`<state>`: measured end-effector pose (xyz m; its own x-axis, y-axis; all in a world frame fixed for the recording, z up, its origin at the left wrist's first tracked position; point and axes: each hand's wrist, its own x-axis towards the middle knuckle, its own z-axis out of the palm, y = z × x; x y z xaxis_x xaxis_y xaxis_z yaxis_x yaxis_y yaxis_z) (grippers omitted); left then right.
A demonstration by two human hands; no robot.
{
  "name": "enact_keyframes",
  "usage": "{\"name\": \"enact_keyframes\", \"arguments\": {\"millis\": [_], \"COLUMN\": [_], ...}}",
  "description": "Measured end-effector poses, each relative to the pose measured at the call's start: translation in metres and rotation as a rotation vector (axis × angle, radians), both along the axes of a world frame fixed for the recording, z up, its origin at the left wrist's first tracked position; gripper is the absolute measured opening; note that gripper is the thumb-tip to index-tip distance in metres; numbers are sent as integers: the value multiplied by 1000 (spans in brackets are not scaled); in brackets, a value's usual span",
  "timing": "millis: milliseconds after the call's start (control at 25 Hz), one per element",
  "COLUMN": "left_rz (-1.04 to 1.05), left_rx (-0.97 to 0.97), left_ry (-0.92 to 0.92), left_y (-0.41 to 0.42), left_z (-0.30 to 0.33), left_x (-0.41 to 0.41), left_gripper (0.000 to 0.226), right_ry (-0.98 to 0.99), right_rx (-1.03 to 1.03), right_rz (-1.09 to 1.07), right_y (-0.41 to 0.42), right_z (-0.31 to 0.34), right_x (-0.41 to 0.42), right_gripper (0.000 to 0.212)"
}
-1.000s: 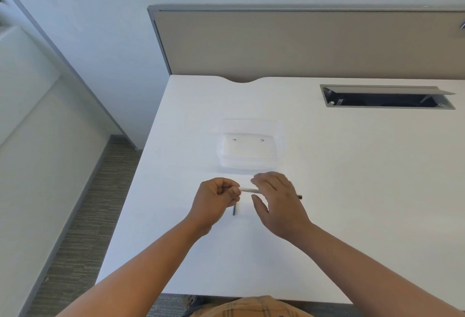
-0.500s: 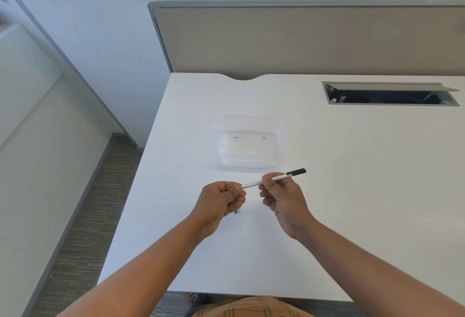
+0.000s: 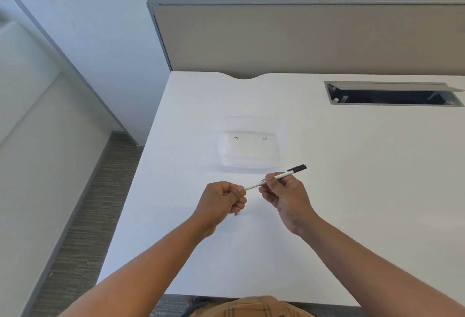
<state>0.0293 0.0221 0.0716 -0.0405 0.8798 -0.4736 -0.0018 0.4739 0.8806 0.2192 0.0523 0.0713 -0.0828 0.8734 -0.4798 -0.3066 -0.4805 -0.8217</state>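
Fingers of the right hand [image 3: 286, 193] pinch a white pen [image 3: 274, 178] mid-barrel, its black end pointing to 2 o'clock. The curled left hand [image 3: 221, 201] grips the other end. A clear tub [image 3: 249, 163] sits near at 12 o'clock. The white desk [image 3: 364, 178] lies bare toward 3 o'clock, with its left edge at 9.

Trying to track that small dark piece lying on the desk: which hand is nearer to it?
Left. The left hand is right over the dark piece, partly hiding it; the right hand is off to its right, pinching the pen.
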Motion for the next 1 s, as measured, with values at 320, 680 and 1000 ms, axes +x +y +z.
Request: {"name": "enact_keyframes", "arguments": {"millis": [320, 680, 1000], "left_rz": [-33, 8, 116], "left_rx": [-47, -57, -217], "left_ry": [123, 260, 111], "left_y": [12, 22, 43], "left_z": [-10, -33, -62], "left_x": [-2, -23, -36], "left_gripper": [28, 20, 18], "right_ry": [40, -13, -664], "right_rx": [26, 27, 419], "right_rz": [-21, -74, 188], "right_y": [14, 25, 25], "right_z": [-6, -12, -24], "right_x": [8, 25, 23], "right_gripper": [14, 11, 10]}}
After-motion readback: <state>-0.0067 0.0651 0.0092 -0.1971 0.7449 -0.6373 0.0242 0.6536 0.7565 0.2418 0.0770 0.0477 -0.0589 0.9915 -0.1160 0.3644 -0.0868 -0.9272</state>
